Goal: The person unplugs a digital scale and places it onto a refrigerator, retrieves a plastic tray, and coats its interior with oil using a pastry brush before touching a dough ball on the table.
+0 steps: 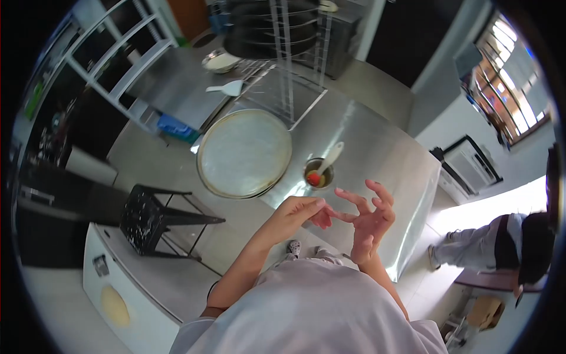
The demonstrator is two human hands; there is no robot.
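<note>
Both hands are held up over the near edge of the steel table (377,153). My left hand (298,215) is closed, thumb and fingers pressed together, with its tips at one outstretched finger of the other hand. Whether anything small is between them cannot be made out. My right hand (372,224) is turned palm up with its fingers spread, holding nothing visible. Just beyond the hands stands a small metal cup (311,167) with a brush (332,155) leaning in it, white-handled with a red part at the bottom. Left of the cup lies a large round metal pan (244,153), overhanging the table edge.
A wire rack (287,88) with dark round trays (253,35) stands at the back. Left of it are a white scraper (230,88) and a metal bowl (219,61) with white contents. A black stool (144,218) is at left. Another person (501,242) is at right.
</note>
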